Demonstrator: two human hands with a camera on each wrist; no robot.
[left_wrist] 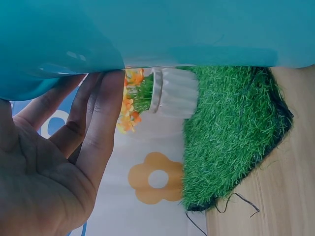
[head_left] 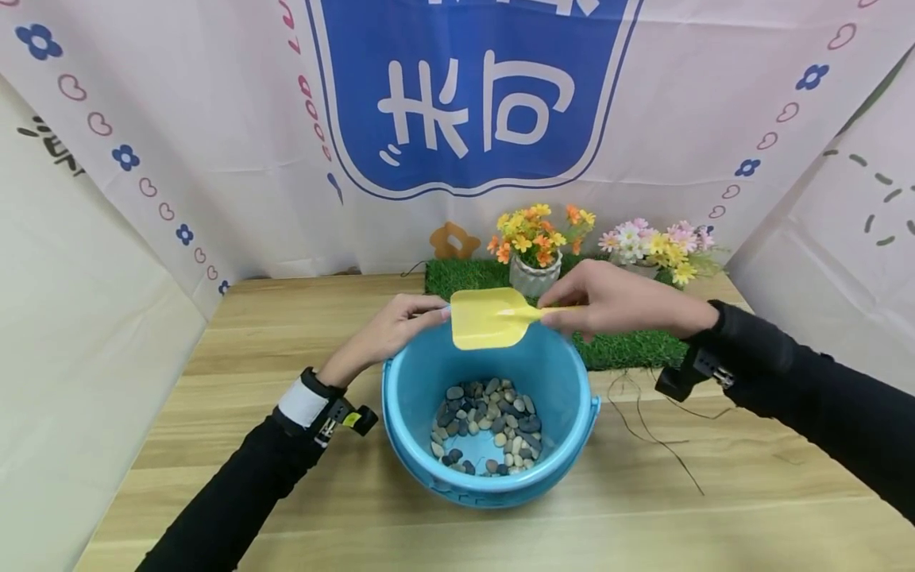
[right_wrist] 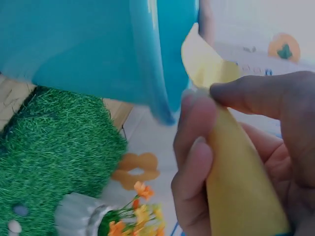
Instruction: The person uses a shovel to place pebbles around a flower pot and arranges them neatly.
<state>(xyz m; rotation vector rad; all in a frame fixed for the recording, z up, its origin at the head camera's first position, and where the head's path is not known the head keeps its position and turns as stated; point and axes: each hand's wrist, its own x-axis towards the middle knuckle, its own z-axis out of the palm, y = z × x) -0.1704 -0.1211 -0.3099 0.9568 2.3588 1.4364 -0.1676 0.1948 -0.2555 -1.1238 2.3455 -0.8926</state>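
Note:
A blue bucket (head_left: 400, 397) stands on the wooden table with grey, black and tan pebbles (head_left: 493, 417) spread over its floor. At the far left of its rim, my left hand (head_left: 402, 327) grips the bucket wall, fingers (left_wrist: 101, 115) along the outside and thumb over the edge. My right hand (head_left: 608, 298) pinches the handle of a yellow toy shovel (head_left: 488, 319) between thumb and fingers. The shovel's blade lies level over the back of the bucket, pointing left, its tip close to the left thumb. No pebbles show on the blade.
Behind the bucket lies a green turf mat (head_left: 636, 349), holding a pot of orange and yellow flowers (head_left: 536, 274) and a pot of pink and white flowers (head_left: 654, 246). Loose dark threads (head_left: 661, 441) lie to the right on the table (head_left: 307, 492). A printed cloth (head_left: 236, 159) hangs behind.

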